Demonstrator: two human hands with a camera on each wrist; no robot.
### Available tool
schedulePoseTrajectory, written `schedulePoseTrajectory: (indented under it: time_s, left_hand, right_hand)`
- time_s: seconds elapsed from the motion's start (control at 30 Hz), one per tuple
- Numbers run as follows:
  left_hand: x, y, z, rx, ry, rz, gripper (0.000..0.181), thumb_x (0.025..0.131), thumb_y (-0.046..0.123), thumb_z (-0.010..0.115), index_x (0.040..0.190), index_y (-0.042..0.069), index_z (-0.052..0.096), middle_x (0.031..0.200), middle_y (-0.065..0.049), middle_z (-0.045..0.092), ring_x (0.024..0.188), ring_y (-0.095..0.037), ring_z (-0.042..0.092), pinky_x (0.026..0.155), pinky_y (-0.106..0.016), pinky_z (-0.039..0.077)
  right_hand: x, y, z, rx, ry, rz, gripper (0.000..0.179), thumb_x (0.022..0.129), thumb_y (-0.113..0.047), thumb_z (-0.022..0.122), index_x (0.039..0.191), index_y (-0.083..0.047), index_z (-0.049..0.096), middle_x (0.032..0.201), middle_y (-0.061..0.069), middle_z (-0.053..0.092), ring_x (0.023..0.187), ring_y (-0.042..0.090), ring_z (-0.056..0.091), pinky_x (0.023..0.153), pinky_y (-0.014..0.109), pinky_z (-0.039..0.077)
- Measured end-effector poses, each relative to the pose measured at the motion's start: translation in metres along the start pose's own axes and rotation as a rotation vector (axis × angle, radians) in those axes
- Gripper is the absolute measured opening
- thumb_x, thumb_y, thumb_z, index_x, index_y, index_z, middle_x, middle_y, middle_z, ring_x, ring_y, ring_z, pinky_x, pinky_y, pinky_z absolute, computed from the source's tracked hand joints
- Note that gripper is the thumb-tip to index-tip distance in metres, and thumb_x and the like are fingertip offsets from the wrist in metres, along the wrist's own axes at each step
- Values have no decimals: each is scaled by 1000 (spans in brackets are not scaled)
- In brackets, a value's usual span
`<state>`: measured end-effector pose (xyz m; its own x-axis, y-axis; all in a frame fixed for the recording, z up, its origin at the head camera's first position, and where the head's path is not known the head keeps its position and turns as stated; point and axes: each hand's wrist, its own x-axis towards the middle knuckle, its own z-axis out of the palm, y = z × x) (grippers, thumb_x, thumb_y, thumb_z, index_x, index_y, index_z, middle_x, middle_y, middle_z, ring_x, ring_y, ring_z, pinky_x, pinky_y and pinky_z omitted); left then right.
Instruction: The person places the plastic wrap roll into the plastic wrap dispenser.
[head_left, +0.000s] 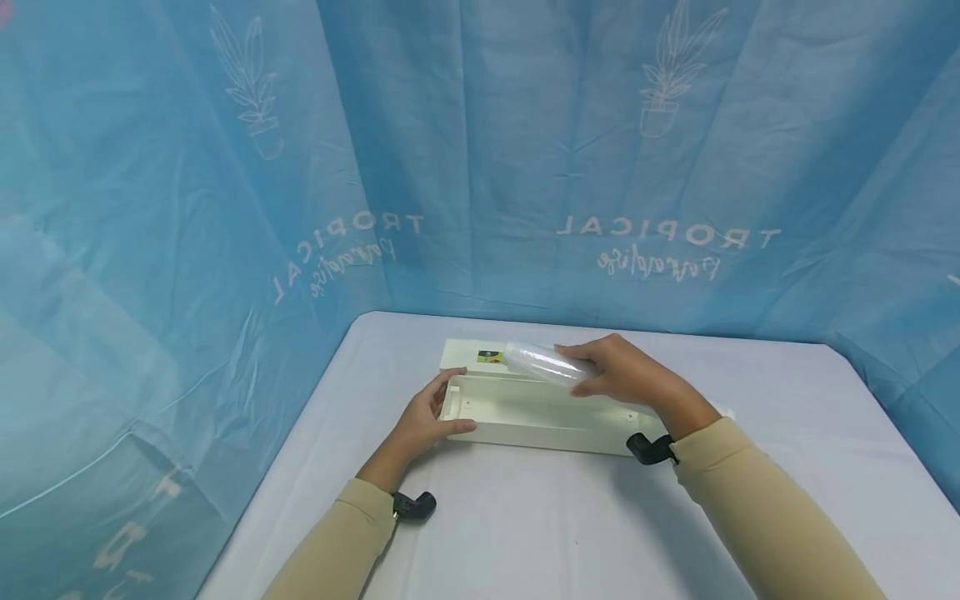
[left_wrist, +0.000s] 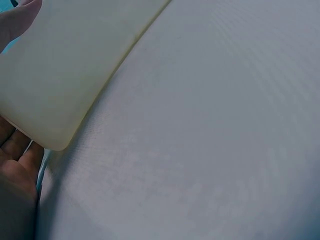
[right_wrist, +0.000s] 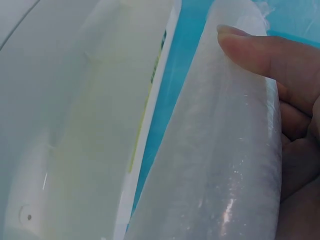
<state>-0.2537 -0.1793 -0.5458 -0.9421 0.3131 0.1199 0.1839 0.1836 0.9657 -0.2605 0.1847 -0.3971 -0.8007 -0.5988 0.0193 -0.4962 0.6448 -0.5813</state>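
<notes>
A long cream plastic-wrap dispenser box lies on the table, its trough facing up and its lid folded back behind it. My left hand grips the box's left end, thumb on the front wall and fingers round the far corner. The left wrist view shows the box's smooth outer side between thumb and fingers. Over the trough, my right hand holds a clear plastic wrap roll, slightly tilted. Seen from the right wrist, the thumb presses on the shiny roll, beside the box's inside.
A small green and yellow label is on the lid. White cloth covers the table. Blue printed curtains hang behind it and along the left side. Each wrist wears a black camera mount.
</notes>
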Motion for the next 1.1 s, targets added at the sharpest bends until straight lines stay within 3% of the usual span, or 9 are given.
schedulePoseTrajectory:
  time_s: [0.27, 0.57, 1.1]
  left_hand:
    - [0, 1, 0, -39, -10, -6, 97, 80, 4, 94, 160, 21, 43, 153, -7, 51, 137, -27, 54, 106, -34, 50]
    - [-2, 4, -1, -17, 2, 1, 95, 81, 1, 92, 160, 18, 44, 154, -7, 51, 138, -26, 53, 107, -36, 50]
    - [-1, 2, -1, -14, 2, -10, 96, 80, 6, 94, 160, 21, 45, 153, -3, 52, 135, -25, 55, 107, -39, 51]
  right_hand:
    - [8, -3, 9, -3, -33, 11, 71, 88, -13, 88, 152, -10, 57, 145, 11, 61, 106, 18, 63, 86, 39, 53]
    - [16, -8, 16, -9, -50, -48, 68, 88, -13, 88, 149, -9, 60, 138, 9, 67, 97, 14, 63, 80, 35, 52]
    - [32, -15, 30, -59, -125, 8, 68, 87, -18, 90, 150, -13, 61, 139, 7, 66, 107, 15, 62, 90, 38, 54]
